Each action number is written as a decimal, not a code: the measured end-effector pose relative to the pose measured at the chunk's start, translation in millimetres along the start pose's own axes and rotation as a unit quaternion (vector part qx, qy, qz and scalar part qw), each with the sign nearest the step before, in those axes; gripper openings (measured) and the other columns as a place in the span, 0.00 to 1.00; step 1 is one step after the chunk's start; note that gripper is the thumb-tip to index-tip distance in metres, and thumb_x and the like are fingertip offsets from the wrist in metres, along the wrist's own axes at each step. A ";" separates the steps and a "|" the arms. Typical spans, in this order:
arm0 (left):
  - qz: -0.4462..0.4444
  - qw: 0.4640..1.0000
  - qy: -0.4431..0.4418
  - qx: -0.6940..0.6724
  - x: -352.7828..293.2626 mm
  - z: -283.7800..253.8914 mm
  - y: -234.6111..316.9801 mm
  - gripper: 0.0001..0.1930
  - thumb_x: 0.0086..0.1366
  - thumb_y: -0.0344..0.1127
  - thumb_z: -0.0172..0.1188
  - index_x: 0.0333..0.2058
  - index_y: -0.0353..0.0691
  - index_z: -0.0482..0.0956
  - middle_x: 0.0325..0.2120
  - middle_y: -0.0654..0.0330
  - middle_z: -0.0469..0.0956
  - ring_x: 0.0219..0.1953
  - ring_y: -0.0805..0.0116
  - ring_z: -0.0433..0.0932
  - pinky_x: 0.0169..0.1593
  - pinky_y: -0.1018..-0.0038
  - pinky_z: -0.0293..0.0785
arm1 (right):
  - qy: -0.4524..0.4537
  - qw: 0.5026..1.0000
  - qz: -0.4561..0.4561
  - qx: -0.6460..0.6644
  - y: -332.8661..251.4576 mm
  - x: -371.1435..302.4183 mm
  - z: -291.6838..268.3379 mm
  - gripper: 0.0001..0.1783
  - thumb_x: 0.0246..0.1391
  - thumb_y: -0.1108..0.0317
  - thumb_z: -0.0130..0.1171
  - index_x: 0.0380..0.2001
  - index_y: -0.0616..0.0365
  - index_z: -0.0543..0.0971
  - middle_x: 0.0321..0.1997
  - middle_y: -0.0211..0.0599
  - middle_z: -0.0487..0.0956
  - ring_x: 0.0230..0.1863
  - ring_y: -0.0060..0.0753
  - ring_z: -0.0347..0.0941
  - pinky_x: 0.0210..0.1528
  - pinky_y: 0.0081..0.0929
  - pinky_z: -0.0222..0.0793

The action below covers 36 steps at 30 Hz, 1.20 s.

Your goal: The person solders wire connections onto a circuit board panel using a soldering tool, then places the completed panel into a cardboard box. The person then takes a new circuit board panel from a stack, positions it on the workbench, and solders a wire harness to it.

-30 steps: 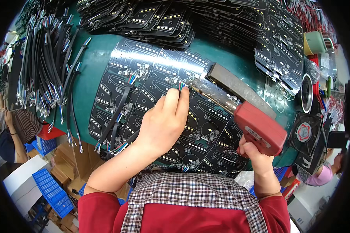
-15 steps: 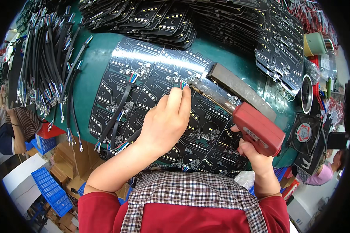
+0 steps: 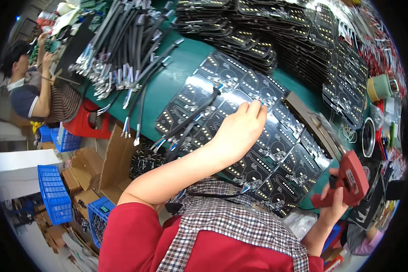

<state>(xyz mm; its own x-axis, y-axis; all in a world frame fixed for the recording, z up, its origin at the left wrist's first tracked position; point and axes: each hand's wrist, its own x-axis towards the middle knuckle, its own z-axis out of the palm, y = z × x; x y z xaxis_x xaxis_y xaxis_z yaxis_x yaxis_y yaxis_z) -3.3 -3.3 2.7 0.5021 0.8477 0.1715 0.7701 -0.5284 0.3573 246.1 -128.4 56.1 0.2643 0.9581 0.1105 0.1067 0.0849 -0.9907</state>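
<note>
My left hand (image 3: 241,130) lies flat, fingers together and not gripping anything, pressing down on the large black circuit panel (image 3: 258,149) spread across the green worktop (image 3: 167,81). The panel lies in the middle of the worktop right in front of me, dotted with rows of small pale parts, and a bundle of dark wires (image 3: 186,124) with coloured ends runs across its left part, just beside my wrist. My right hand (image 3: 335,199) is clenched around the grip of a red glue gun (image 3: 349,179), whose long barrel reaches up and left over the panel's right edge. Stacks of more black panels (image 3: 276,31) sit at the far side of the worktop, and a heap of black cables (image 3: 122,50) lies to the left. Blue crates (image 3: 54,192) stand on the floor below.
</note>
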 end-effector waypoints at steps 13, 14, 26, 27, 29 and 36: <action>-0.162 0.961 0.205 0.093 -18.3 -49.9 -175.7 0.10 0.51 0.29 0.55 0.34 0.33 0.73 0.24 0.55 0.74 0.30 0.58 0.74 0.33 0.70 0.70 | 0.074 0.994 -0.055 -0.056 -1.4 -62.4 -44.7 0.24 0.53 0.67 0.48 0.51 0.65 0.59 0.43 0.50 0.69 0.17 0.17 0.60 0.15 0.10 0.56; -0.144 0.955 0.241 -0.093 -18.7 -53.6 -197.4 0.09 0.53 0.29 0.54 0.34 0.34 0.73 0.23 0.60 0.75 0.24 0.67 0.75 0.27 0.76 0.69 | 0.079 0.994 -0.057 -0.056 -1.1 -66.4 -47.1 0.24 0.53 0.67 0.48 0.51 0.65 0.59 0.43 0.50 0.69 0.17 0.17 0.60 0.15 0.10 0.56; -0.071 0.890 0.279 -0.354 -3.0 -177.3 -154.4 0.14 0.59 0.32 0.52 0.44 0.36 0.70 0.26 0.65 0.72 0.13 0.86 0.56 0.15 0.88 0.49 | 0.079 0.977 0.024 0.198 17.4 -93.4 -46.0 0.27 0.54 0.62 0.46 0.52 0.68 0.54 0.40 0.47 0.68 0.14 0.17 0.59 0.12 0.10 0.55; -0.055 0.923 0.238 -0.296 -3.5 -164.3 -120.0 0.14 0.58 0.32 0.53 0.43 0.37 0.72 0.25 0.65 0.73 0.15 0.87 0.56 0.16 0.88 0.47 | 0.074 0.980 0.020 0.182 19.1 -98.4 -44.0 0.28 0.53 0.62 0.48 0.52 0.67 0.54 0.39 0.47 0.68 0.15 0.18 0.59 0.13 0.11 0.55; -0.060 0.940 0.193 -0.274 -18.2 -121.8 -39.8 0.11 0.56 0.28 0.52 0.39 0.37 0.76 0.27 0.65 0.75 0.24 0.83 0.67 0.26 0.88 0.61 | 0.070 0.985 0.026 0.155 29.2 -104.2 -40.7 0.30 0.50 0.62 0.51 0.52 0.67 0.55 0.39 0.49 0.68 0.15 0.20 0.60 0.14 0.12 0.56; 0.075 0.985 0.151 -0.048 -67.5 -5.7 48.7 0.14 0.48 0.20 0.56 0.36 0.37 0.77 0.24 0.55 0.72 0.25 0.62 0.73 0.28 0.74 0.69 | 0.067 0.983 0.075 0.150 31.5 -96.8 -28.6 0.29 0.49 0.63 0.53 0.51 0.64 0.57 0.38 0.49 0.69 0.15 0.20 0.61 0.15 0.13 0.57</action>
<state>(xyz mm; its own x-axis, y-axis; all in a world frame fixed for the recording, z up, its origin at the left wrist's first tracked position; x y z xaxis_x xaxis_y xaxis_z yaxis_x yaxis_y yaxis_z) -2.0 -86.0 13.8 0.4569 0.7434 0.4885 0.6476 -0.6545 0.3902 251.4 -226.3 16.5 0.3819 0.9228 -0.0499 -0.2261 0.0409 -0.9732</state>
